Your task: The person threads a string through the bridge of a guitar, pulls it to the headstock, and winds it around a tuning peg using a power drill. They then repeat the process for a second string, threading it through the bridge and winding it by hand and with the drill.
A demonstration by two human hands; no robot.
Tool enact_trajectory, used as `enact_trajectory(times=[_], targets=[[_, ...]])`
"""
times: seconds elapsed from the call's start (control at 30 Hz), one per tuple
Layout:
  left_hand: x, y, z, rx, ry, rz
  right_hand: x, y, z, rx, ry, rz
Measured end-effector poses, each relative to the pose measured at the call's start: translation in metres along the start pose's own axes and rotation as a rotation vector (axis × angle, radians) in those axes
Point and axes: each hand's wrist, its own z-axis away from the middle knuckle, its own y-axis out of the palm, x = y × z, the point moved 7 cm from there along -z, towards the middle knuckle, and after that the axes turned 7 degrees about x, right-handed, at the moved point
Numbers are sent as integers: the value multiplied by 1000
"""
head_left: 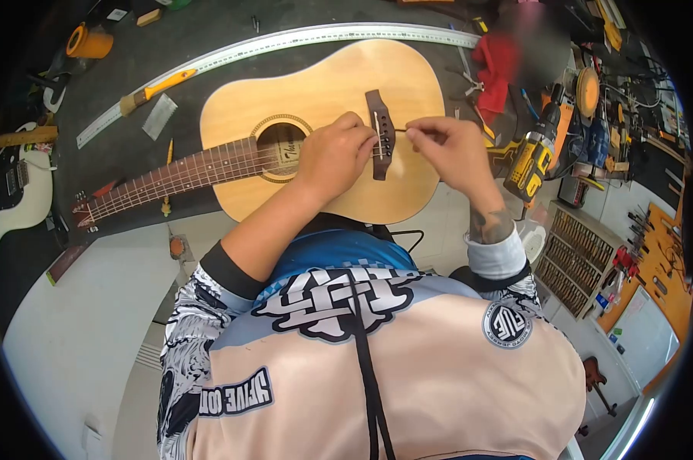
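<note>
An acoustic guitar with a pale wooden top lies face up, its neck pointing left. My left hand rests over the strings between the sound hole and the dark bridge, fingers bent together at the bridge's left side; what they hold, if anything, is hidden. On the bridge's other side, my right hand pinches a thin dark item that reaches toward the bridge pins. Several dark pins sit in a row on the bridge.
Behind the guitar curves a long metal ruler. A yellow-handled brush and a clear packet lie at the left. Right of the guitar are a yellow drill, a red cloth and pliers. A white electric guitar is far left.
</note>
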Motion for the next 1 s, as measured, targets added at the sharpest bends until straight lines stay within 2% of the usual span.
enact_trajectory(times=[0.2, 0.3, 0.5, 0.6, 0.7, 0.8, 1.0], targets=[[1, 3, 0, -18, -7, -3, 6, 15, -1, 47, -18, 48], [1, 1, 0, -28, -10, -2, 11, 18, -2, 97, 45, 109], [1, 1, -1, 3, -40, -7, 24, 27, -4, 96, -33, 221], [2, 0, -2, 7, -34, -2, 25, 33, -7, 88, -6, 272], [2, 0, -4, 10, 3, -2, 16, 37, -11, 109, 35, 236], [5, 2, -3, 40, -6, 29, -8, 41, -13, 118, 183, -80], [8, 3, -6, 32, 35, 5, 3, 39, -12, 107, 257, 5]])
